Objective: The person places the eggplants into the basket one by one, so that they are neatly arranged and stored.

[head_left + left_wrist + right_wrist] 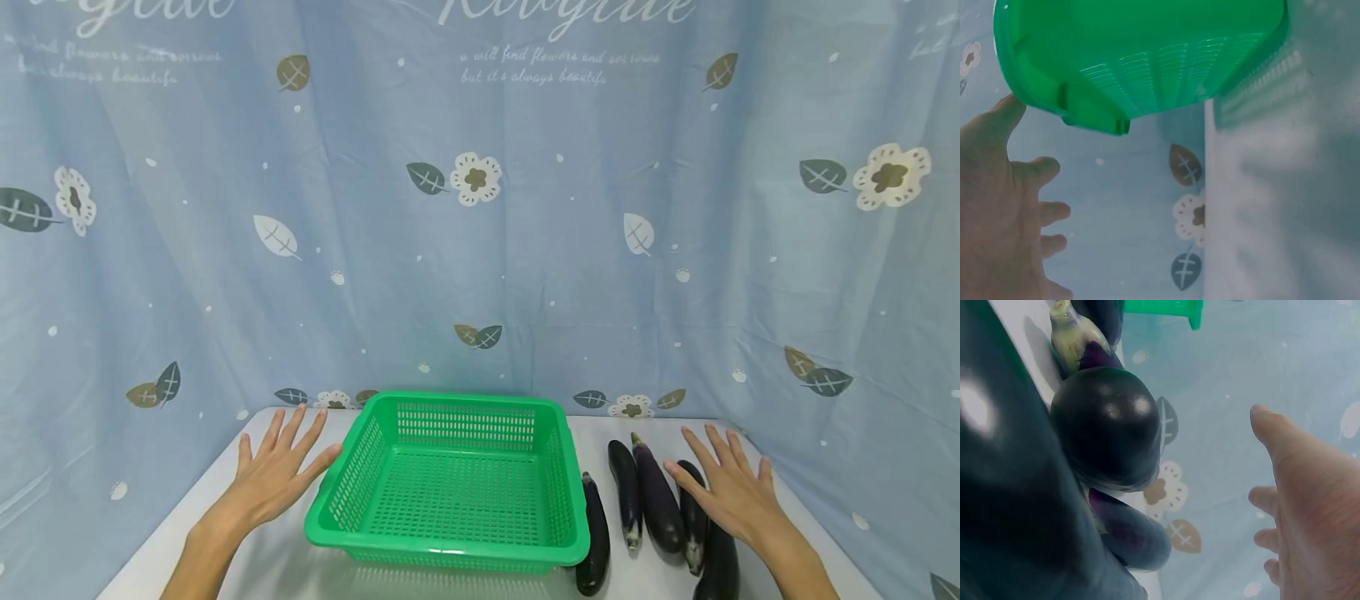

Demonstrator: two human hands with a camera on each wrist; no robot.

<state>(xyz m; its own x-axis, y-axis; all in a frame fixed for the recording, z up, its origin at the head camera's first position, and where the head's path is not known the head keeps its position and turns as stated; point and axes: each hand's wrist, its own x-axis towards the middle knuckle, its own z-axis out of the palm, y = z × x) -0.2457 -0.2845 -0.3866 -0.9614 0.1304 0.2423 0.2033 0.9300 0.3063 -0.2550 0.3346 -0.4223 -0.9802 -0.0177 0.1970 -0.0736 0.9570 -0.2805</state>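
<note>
Both hands are found well apart, one to each side of the basket [461,500]. To the left of the basket, the left hand [279,477] is held with fingers spread and nothing gripped; its thumb is brought close to the basket rim, and whether contact is made cannot be told. To the right of the basket, the right hand [738,490] is held likewise spread, above the outer eggplants [660,504]; no grip is seen.

Five eggplants are counted, all right of the basket; the nearest eggplant [597,537] is set along its right wall, partly covered by the rim.

The step in hand is judged to be a ready position, nothing being lifted. For any grasp, the right hand would need to be lowered and its fingers closed round one eggplant.

The back edge of the table [277,567] is noted just behind the basket, with the curtain [375,292] beyond. Bare surface is offered left of the basket; on its right, finger room is judged tight between the clustered eggplants. The basket's top is unobstructed.
</note>
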